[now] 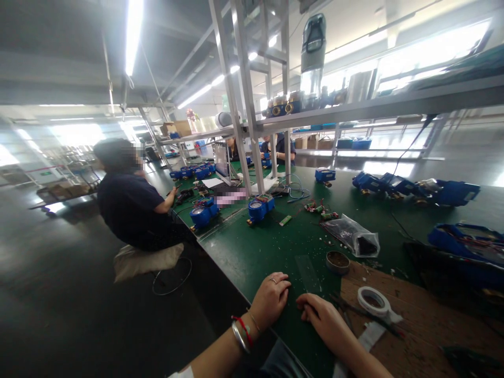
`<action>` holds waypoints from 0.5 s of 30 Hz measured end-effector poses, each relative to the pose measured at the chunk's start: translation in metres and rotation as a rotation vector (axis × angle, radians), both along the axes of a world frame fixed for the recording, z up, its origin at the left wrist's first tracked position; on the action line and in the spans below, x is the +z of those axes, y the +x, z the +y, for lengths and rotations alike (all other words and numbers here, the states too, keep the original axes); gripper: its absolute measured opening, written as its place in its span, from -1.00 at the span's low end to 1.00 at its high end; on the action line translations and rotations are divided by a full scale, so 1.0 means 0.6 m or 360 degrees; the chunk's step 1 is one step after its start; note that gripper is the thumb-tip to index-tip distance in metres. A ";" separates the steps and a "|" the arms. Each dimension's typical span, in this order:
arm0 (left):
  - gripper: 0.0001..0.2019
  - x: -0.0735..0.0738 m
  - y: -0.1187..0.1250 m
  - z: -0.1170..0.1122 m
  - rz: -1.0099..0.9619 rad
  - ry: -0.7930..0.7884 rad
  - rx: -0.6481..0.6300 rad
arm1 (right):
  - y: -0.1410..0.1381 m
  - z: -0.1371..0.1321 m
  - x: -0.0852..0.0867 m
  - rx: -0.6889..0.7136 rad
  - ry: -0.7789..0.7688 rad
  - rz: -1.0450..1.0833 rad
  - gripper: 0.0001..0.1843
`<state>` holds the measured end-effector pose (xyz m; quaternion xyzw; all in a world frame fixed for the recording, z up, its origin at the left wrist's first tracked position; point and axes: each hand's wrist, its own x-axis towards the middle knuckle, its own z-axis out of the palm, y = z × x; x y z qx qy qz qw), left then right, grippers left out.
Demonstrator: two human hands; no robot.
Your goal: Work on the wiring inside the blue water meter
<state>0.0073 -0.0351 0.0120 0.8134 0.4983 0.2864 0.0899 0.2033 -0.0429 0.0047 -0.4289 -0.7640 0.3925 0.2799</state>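
My left hand (271, 299) rests near the front edge of the green workbench (255, 252), fingers curled loosely, a ring on one finger and bracelets on the wrist; it holds nothing that I can see. Close beside it, my right hand (321, 315) lies on the green surface with fingers bent down, and whether something small is under them is hidden. A roll of white tape (373, 301) sits on a brown wooden board (413, 320) just right of my right hand. A small round tin (338, 261) stands behind the hands.
A clear plastic bag (352, 235) lies further back. Blue meter units (260, 207) (202, 214) and several more (413, 186) sit along the bench. A seated person in dark clothes (128, 202) works at the left. Metal shelf posts (244, 100) rise mid-bench.
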 end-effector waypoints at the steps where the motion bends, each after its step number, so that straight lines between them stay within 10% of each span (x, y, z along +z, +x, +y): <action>1: -0.73 0.000 0.000 0.000 -0.0005 0.0009 0.0003 | 0.000 0.000 0.000 -0.0002 0.0001 -0.0010 -0.70; 15: -0.76 -0.005 0.003 0.008 -0.0076 0.0125 -0.0009 | 0.006 0.002 0.001 0.0046 0.0041 -0.0075 -0.68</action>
